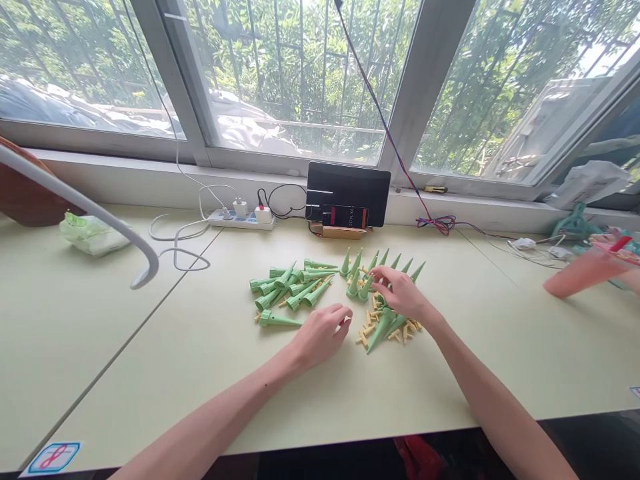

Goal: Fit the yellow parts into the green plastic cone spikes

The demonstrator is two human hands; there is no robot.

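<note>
My right hand point(400, 292) has its fingers pinched at the tip of an upright green plastic spike point(367, 288), one of several standing on their wide ends. My left hand point(324, 333) is curled near the table, its thumb and fingertips together; anything between them is hidden. Just beyond it lies a single green spike point(277, 320), its tip reaching the hand. A pile of similar hollow, cone-shaped spikes point(270, 297) is to the left. Below my right hand, small yellow T-shaped pieces point(367, 331) are scattered around another lying spike point(381, 328).
A phone point(345, 216) leans on a dark tablet-like screen point(375, 190) at the back. Left of it sits a power strip point(243, 220) with chargers. A white curved rod point(143, 250) crosses the left side. A pink cup point(575, 272) and bundled wires point(435, 223) are on the right.
</note>
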